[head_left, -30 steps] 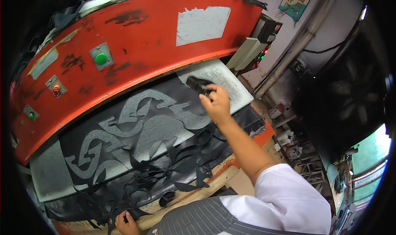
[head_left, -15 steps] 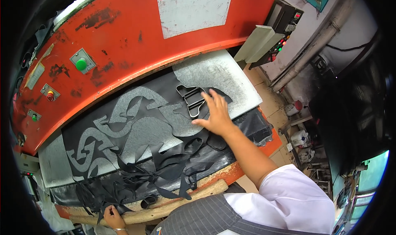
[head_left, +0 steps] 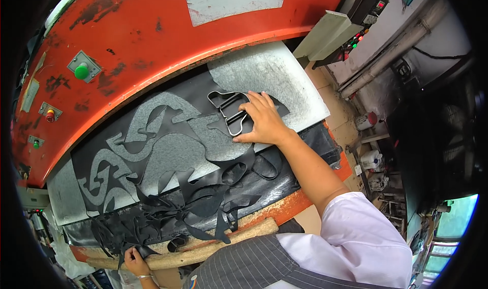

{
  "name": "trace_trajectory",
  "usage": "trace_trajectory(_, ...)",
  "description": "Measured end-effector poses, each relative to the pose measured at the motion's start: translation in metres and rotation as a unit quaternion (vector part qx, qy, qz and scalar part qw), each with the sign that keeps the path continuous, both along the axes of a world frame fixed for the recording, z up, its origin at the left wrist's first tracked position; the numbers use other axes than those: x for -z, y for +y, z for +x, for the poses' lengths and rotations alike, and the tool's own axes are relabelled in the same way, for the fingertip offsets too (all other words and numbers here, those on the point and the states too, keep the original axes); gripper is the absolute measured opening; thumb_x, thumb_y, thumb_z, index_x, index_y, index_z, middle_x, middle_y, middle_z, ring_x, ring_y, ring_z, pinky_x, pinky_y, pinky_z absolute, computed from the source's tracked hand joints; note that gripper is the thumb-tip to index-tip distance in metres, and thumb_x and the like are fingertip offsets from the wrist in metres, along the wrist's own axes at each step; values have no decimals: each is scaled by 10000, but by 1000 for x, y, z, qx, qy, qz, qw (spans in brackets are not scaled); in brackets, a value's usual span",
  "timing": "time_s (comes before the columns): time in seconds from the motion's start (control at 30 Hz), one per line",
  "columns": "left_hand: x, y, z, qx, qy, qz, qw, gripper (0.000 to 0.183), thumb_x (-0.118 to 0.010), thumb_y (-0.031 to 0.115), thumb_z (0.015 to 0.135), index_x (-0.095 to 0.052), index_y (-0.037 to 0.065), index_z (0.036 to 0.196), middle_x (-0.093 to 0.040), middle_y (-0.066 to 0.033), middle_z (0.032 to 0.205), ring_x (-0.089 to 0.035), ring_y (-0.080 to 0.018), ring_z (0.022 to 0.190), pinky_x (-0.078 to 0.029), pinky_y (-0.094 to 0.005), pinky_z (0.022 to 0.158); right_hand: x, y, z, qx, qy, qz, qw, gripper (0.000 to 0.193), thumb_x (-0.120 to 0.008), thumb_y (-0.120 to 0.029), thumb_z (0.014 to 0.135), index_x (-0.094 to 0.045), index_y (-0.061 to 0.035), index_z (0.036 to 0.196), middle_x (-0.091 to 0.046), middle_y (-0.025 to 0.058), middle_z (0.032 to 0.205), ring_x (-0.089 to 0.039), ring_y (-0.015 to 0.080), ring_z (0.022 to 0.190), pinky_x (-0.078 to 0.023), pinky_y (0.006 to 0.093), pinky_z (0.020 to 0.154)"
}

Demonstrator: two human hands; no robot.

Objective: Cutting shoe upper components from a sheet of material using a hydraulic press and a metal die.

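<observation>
Steel-walled, the cutting die point(head_left: 235, 117) could slide over a cut-out if the half-open right hand point(head_left: 265, 121), curved round its right side, nudges it — firmness unclear. It lies on smooth black sheet point(head_left: 201, 88), beyond ribbon-like scraps point(head_left: 206, 205); the left hand point(head_left: 136, 263) curls beside them — any hold unclear.

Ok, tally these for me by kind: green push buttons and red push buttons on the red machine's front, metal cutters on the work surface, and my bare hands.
Green push buttons: 2
Red push button: 1
Metal cutter: 1
Bare hands, left hand and right hand: 2
Total: 6
</observation>
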State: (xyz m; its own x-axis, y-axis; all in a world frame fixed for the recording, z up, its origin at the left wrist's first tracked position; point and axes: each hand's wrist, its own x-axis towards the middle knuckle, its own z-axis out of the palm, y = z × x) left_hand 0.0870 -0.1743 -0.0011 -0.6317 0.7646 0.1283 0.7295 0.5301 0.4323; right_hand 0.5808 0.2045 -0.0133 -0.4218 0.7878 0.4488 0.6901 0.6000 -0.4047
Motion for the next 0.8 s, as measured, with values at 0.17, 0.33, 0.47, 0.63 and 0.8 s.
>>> trace_trajectory(0.17, 0, 6, -2, -8, -6, -13, 1000, 193, -557, 147, 911, -599, -28, 844, -609, -123, 771, -547, -229, 703, -445, -352, 685, -9, 3, 10, -11, -12, -56, 998, 914, -832, -533, 542, -497, -75, 1257, -486, 228, 1341, -363, 379, 1342, -203, 531, 1131)
trace_trajectory(0.33, -1, -7, -11, -20, -10, -14, 1000, 165, -552, 120, 919, -587, -26, 851, -599, -102, 772, -530, -191, 708, -445, -329, 685, -15, -6, 17, -4, 29, -120, 992, 1150, -819, -587, 511, -337, -102, 1435, -401, 196, 1439, -292, 348, 1395, -132, 550, 1147)
trace_trajectory(0.47, 3, -16, -18, -5, -16, -8, 1000, 168, -551, 126, 923, -582, -26, 858, -584, -93, 764, -515, -181, 702, -439, -323, 681, -12, -9, 1, 13, -54, -58, 997, 951, -803, -625, 515, -515, -127, 1272, -442, 221, 1391, -319, 363, 1379, -136, 617, 1111)
trace_trajectory(0.63, -10, 1, 0, -26, -6, -24, 999, 183, -552, 143, 929, -583, -27, 867, -580, -79, 774, -513, -169, 714, -436, -312, 688, -8, -5, 6, 16, -6, -43, 999, 759, -824, -580, 518, -580, -114, 1065, -524, 220, 1291, -388, 369, 1328, -185, 605, 1094)
trace_trajectory(0.8, -6, -4, -7, -24, -17, -7, 1000, 195, -553, 159, 931, -598, -23, 878, -594, -88, 775, -526, -177, 713, -444, -319, 689, -11, 0, 6, 6, -10, -58, 998, 784, -818, -567, 537, -566, -113, 1125, -505, 230, 1321, -378, 351, 1341, -185, 579, 1112)
